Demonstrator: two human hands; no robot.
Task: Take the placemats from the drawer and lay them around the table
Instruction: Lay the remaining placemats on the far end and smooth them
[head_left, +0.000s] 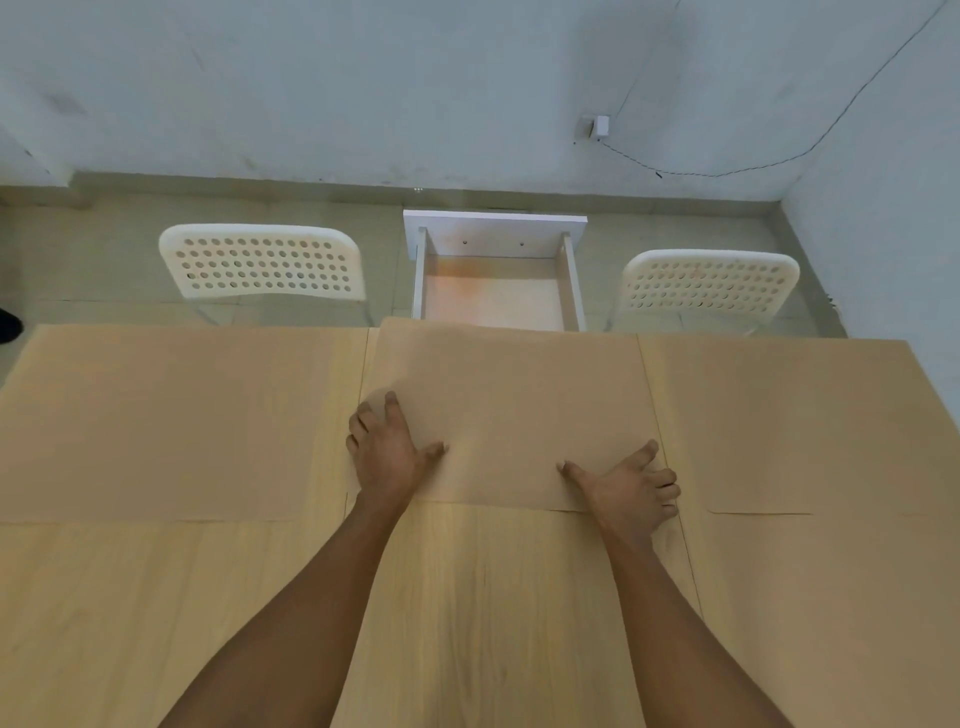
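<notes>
Three tan placemats lie side by side along the far edge of the light wood table (467, 597): a left placemat (171, 421), a middle placemat (509, 400) and a right placemat (789, 426). My left hand (387, 452) rests flat on the middle placemat's near left corner, fingers spread. On its near right corner my right hand (631, 486) presses down, thumb out, fingers partly curled at the mat's edge. Beyond the table's far edge a white drawer (496, 288) stands pulled out, and its visible bottom is bare.
Two white perforated chairs stand on the far side, one at the left (260, 262) and one at the right (709, 283), flanking the drawer. A pale wall with a socket and cable (597, 127) rises behind. A dark object (9, 325) shows at the left edge.
</notes>
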